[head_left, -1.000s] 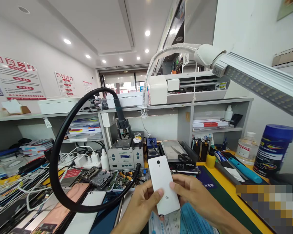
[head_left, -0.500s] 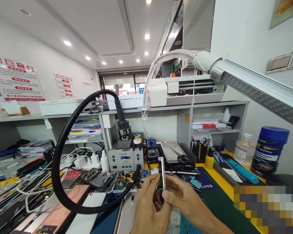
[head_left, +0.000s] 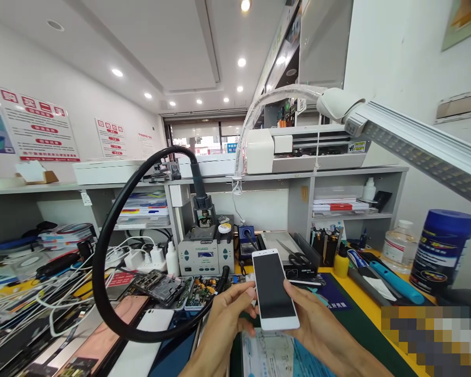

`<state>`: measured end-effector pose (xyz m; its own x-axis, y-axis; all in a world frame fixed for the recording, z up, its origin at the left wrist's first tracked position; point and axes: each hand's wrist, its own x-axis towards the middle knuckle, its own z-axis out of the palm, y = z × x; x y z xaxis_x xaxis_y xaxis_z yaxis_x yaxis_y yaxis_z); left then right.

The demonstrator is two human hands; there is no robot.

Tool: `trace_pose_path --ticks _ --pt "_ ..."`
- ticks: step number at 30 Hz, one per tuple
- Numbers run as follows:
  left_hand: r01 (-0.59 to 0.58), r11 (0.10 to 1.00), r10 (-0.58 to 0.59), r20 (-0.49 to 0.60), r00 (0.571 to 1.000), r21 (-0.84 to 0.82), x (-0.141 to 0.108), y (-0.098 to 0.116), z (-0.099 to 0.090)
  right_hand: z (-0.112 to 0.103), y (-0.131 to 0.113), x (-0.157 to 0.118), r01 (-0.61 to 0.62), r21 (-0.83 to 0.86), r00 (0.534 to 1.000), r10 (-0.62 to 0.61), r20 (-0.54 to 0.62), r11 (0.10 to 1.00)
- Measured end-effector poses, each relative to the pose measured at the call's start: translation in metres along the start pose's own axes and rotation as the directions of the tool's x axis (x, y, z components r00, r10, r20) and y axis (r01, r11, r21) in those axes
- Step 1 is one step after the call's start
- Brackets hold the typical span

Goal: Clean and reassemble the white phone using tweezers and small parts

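A white smartphone (head_left: 275, 289) with a dark screen is held up in front of me, screen facing me and tilted back. My right hand (head_left: 313, 314) grips its right edge, thumb along the side and the other fingers hidden behind. At the left edge, my left hand (head_left: 231, 317) is closed, with thumb and curled fingertips against the phone's side. Under the hands lies a blue and white printed sheet (head_left: 270, 356) on the dark green mat (head_left: 361, 335).
A thick black hose (head_left: 102, 251) loops left of my hands from the grey soldering station (head_left: 204, 256). Several phones and a white phone back (head_left: 141, 343) lie left. Scissors (head_left: 294, 256) rest on a box behind. Right stand a yellow bottle (head_left: 340, 264) and blue canister (head_left: 441, 256).
The smartphone has turned from edge-on to show its screen to me. My hands have moved apart to its two sides, and the view has shifted slightly left.
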<state>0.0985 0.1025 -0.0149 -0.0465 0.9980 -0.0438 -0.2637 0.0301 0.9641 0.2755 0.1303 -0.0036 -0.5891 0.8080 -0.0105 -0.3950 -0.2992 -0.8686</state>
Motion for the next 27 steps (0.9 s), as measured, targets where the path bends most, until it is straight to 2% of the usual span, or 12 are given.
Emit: trace_pose_path --ticks 3,5,8,10,13,16,20,22,24,27 --pt "-0.002 1.0 0.003 0.069 0.998 -0.012 -0.001 -0.001 0.001 -0.002 0.003 0.0 -0.018 -0.041 1.0 0.018 -0.003 0.999" --pt "-0.045 0.999 0.043 0.076 0.996 0.023 -0.003 -0.001 0.002 -0.004 0.003 -0.002 0.0 -0.099 1.0 0.001 0.003 0.995" --pt "-0.198 0.97 0.192 0.05 0.98 0.139 -0.007 0.0 0.003 -0.005 0.0 -0.002 0.132 -0.288 0.991 -0.126 0.038 0.949" --pt "-0.311 0.919 0.309 0.047 0.95 0.242 -0.01 0.001 0.003 -0.007 -0.003 -0.003 0.252 -0.471 0.966 -0.246 0.074 0.846" --pt "-0.429 0.812 0.449 0.046 0.892 0.396 -0.013 0.001 0.001 -0.01 -0.006 -0.002 0.357 -0.683 0.921 -0.362 0.144 0.637" --pt "-0.534 0.669 0.586 0.077 0.807 0.517 -0.013 -0.002 -0.004 -0.017 -0.003 -0.002 0.375 -0.776 0.891 -0.428 0.151 0.507" --pt "-0.667 0.466 0.723 0.183 0.666 0.582 -0.011 -0.007 -0.01 -0.028 0.004 0.0 0.406 -0.817 0.848 -0.502 0.17 0.409" --pt "-0.704 0.389 0.761 0.223 0.609 0.594 -0.01 -0.008 -0.011 -0.031 0.005 0.001 0.424 -0.823 0.832 -0.522 0.189 0.378" --pt "-0.725 0.335 0.784 0.249 0.569 0.602 -0.009 -0.009 -0.011 -0.031 0.005 0.001 0.435 -0.823 0.822 -0.535 0.197 0.365" --pt "-0.745 0.283 0.796 0.286 0.534 0.604 -0.008 -0.009 -0.009 -0.029 0.004 0.001 0.439 -0.814 0.817 -0.546 0.186 0.38"
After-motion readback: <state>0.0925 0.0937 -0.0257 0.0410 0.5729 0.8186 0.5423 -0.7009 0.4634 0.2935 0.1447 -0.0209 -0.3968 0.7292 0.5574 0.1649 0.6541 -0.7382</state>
